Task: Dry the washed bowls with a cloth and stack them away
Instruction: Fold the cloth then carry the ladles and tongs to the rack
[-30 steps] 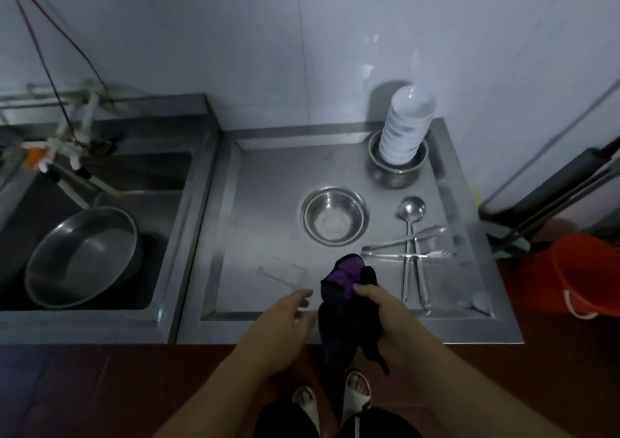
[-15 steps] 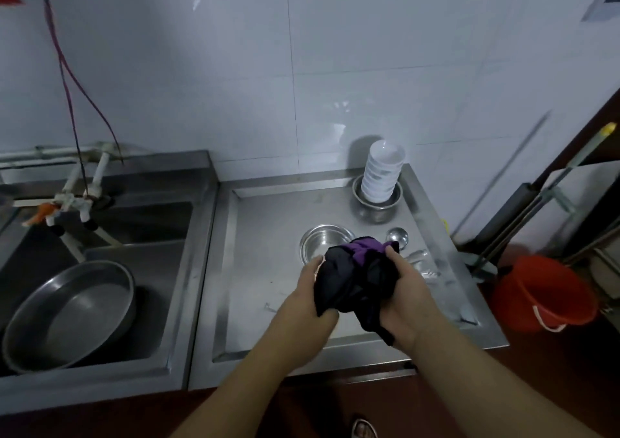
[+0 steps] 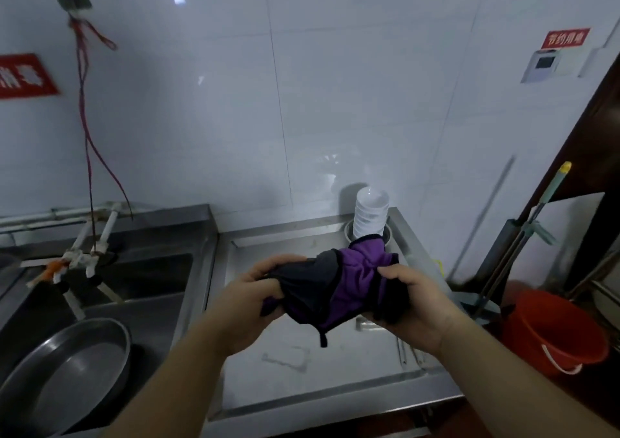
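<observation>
A purple and dark grey cloth (image 3: 339,286) is stretched between both hands above the steel draining board (image 3: 295,384). My left hand (image 3: 248,300) grips its left end with curled fingers. My right hand (image 3: 416,303) grips its right end. A stack of several white bowls (image 3: 370,211) stands in a small steel bowl (image 3: 387,234) at the back right of the board, just behind the cloth. The steel bowl seen earlier on the middle of the board is hidden behind the cloth and hands.
A sink (image 3: 134,290) lies to the left with a large steel basin (image 3: 67,370) in it and taps (image 3: 80,256) above. A red bucket (image 3: 553,330) and mop handles (image 3: 530,236) stand right of the board. Utensil handles (image 3: 407,353) lie under my right hand.
The view has tilted up toward the wall. Both hands have raised the cloth and pulled it apart, spreading it out; a second ago only my right hand held it, hanging bunched.
</observation>
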Tool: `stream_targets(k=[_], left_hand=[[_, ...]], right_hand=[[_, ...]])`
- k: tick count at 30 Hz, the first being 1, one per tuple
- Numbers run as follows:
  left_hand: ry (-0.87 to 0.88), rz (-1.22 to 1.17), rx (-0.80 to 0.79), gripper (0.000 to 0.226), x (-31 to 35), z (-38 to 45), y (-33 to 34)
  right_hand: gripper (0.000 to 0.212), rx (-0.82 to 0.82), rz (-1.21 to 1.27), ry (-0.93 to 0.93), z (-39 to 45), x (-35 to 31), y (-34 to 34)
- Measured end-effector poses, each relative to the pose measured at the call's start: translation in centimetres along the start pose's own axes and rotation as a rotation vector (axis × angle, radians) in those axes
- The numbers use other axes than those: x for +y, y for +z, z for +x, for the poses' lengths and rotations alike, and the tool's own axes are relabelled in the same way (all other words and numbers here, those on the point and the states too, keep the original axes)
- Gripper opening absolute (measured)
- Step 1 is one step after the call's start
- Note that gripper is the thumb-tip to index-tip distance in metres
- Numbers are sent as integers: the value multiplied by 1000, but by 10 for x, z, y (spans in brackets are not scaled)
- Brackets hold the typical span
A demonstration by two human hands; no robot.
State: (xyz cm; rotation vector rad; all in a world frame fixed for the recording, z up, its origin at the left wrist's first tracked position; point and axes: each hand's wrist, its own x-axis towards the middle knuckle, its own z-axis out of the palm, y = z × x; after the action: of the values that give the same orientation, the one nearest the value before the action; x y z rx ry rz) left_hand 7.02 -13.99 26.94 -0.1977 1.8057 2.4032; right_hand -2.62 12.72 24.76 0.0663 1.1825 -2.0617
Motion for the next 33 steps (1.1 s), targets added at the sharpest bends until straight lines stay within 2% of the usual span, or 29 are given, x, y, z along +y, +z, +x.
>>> stream_targets(k=[3,6,9,11,14,17,20,23,27,29,33], left_hand=[[-6,-90,-69,41,19,6,8],[40,187,41,21,38,15,24],[63,483,-46,49,58,20,34],[84,705,-81,56,74,21,41],[109,1001,-87,56,95,25,47],[75,1200,-38,46,112,30,52],[93,1407,42,18,128,40,55],[149,1450,116,4,147,45,60],[217,1485,184,12,167,43,65],[211,1503,191,18,176,40,66],[131,1555,145,26,191,35,70]], right_hand=[[78,-21,-144,16,-5,-27,-4],[73,-57,-190,106,-6,-49,-11],[72,-50,-378,196,-1,-64,-16],[72,-71,-526,191,2,-74,-23],[43,-232,-873,187,-2,-98,-20],[16,-237,-1404,1,-3,-125,-8],[19,-132,-1708,-262,1,-153,4],[17,-127,-1784,-336,3,-178,12],[3,-104,-1811,-541,4,-201,19],[15,-87,-1815,-637,4,-208,23],[25,-47,-1748,-745,4,-220,29]])
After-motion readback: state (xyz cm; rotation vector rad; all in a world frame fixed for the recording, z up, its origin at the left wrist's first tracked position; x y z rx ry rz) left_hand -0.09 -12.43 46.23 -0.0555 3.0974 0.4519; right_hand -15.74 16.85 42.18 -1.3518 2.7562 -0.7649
